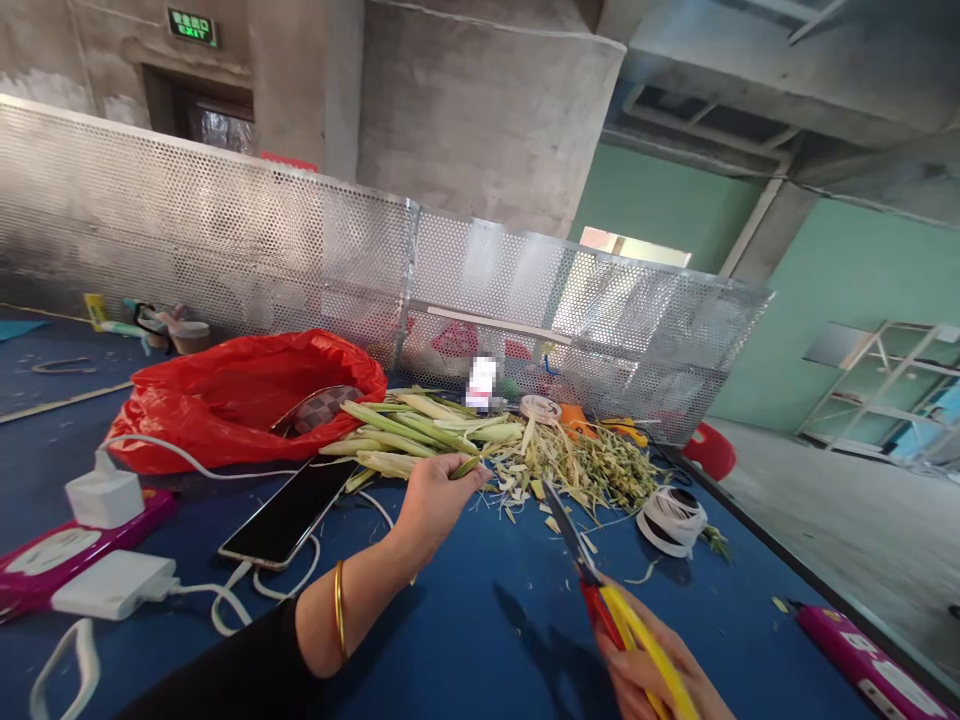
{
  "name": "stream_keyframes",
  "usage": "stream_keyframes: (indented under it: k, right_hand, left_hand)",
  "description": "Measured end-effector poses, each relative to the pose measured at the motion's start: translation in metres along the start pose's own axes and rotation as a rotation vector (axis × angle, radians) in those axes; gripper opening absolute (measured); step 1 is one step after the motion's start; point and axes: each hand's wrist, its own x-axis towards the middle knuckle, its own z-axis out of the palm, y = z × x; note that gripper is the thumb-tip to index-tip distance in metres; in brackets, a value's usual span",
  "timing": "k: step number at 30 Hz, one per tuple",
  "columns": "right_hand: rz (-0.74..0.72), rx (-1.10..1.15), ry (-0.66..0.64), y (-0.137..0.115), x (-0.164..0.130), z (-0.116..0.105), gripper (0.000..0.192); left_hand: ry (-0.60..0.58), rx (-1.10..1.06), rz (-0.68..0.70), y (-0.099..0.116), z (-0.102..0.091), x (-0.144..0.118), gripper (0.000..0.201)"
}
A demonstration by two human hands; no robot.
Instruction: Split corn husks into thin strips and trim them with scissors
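Note:
My left hand (433, 500) pinches the end of a green stalk (466, 466) at the near edge of a pile of pale green stalks (420, 425) on the blue table (480, 610). A gold bangle sits on that wrist. My right hand (660, 670) grips scissors (600, 585) with red and yellow handles at the lower right. Their blades point up and left toward a heap of cut trimmings (577, 465), a little to the right of the held stalk.
A red plastic bag (240, 395) lies left of the stalks. A phone (289, 510) on a white cable, chargers (105, 495) and a pink power strip (45, 555) fill the left. A white spool (671, 518) sits right. A perforated metal screen (300, 255) backs the table.

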Motion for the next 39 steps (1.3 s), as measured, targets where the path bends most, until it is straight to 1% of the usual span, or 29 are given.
stream_keyframes:
  k: [2, 4, 6, 8, 10, 12, 15, 21, 24, 27, 32, 35, 39]
  right_hand:
    - [0.106, 0.352, -0.132, -0.001, -0.002, 0.015, 0.055]
    - [0.128, 0.627, -0.240, -0.008, -0.001, 0.032, 0.055]
    - [0.110, 0.824, -0.368, -0.019, 0.000, 0.050, 0.057]
    - [0.100, 0.988, -0.427, -0.030, 0.000, 0.065, 0.059]
    - [0.099, 1.094, -0.485, -0.038, -0.001, 0.075, 0.060]
    - [0.105, 1.147, -0.527, -0.042, -0.002, 0.082, 0.060]
    - [0.111, 1.184, -0.553, -0.043, -0.003, 0.087, 0.061]
    - [0.130, 1.228, -0.540, -0.043, -0.002, 0.092, 0.065]
    - [0.144, 1.239, -0.537, -0.039, 0.000, 0.094, 0.066]
    - [0.127, 1.266, -0.554, -0.034, 0.003, 0.095, 0.065]
    - [0.140, 1.278, -0.617, -0.035, 0.007, 0.092, 0.062]
    - [0.174, 1.277, -0.617, -0.041, 0.010, 0.090, 0.059]
    - [0.212, 1.278, -0.600, -0.046, 0.013, 0.090, 0.049]
  left_hand:
    - [0.005, 0.027, 0.022, -0.002, 0.001, 0.000, 0.036]
    - [0.023, 0.051, 0.049, -0.004, 0.002, 0.000, 0.036]
    - [0.052, 0.072, 0.078, -0.005, 0.002, 0.000, 0.036]
    - [0.075, 0.095, 0.104, -0.005, 0.002, 0.000, 0.036]
    - [0.088, 0.120, 0.125, -0.004, 0.002, 0.000, 0.035]
    - [0.099, 0.145, 0.136, -0.004, 0.002, 0.000, 0.034]
    - [0.107, 0.180, 0.155, -0.004, 0.003, -0.001, 0.033]
    - [0.094, 0.265, 0.177, -0.005, 0.005, -0.005, 0.032]
    - [0.085, 0.305, 0.174, -0.002, 0.007, -0.007, 0.030]
    - [0.083, 0.318, 0.165, 0.001, 0.009, -0.009, 0.028]
    - [0.053, 0.336, 0.164, 0.000, 0.011, -0.013, 0.026]
    - [0.020, 0.342, 0.179, -0.001, 0.012, -0.015, 0.024]
    - [-0.002, 0.366, 0.191, -0.003, 0.013, -0.016, 0.025]
